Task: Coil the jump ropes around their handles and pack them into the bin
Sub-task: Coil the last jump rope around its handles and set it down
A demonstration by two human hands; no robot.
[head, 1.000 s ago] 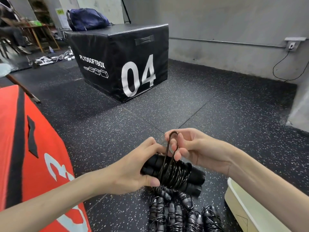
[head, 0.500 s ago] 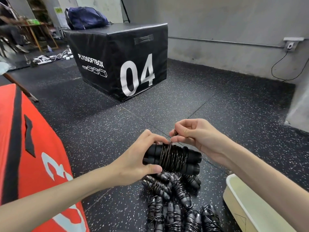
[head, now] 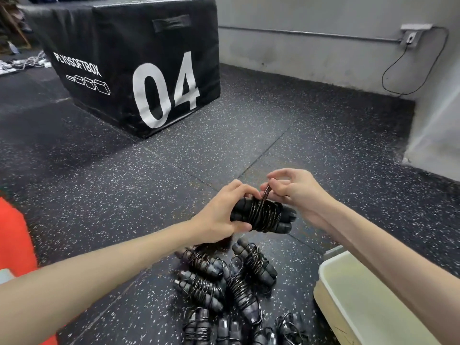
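My left hand [head: 221, 215] grips the left end of a pair of black jump rope handles [head: 263, 215] held above the floor, with thin dark rope coiled round their middle. My right hand [head: 293, 189] pinches the short rope end [head: 266, 191] sticking up from the coil. Below my hands, several coiled jump ropes [head: 231, 285] lie in a pile on the floor. The pale bin [head: 331, 272] stands at the lower right, partly hidden by my right forearm; what shows of its inside holds nothing.
A black soft plyo box [head: 139, 66] marked 04 stands ahead on the speckled rubber floor [head: 298, 125]. A red soft box [head: 15, 242] is at the left edge. A grey wall with a socket and cable [head: 408, 41] runs along the back right.
The tall rope loop has shrunk to a short end pinched at the coil. The view tilted downward, showing more of the pile and bin.
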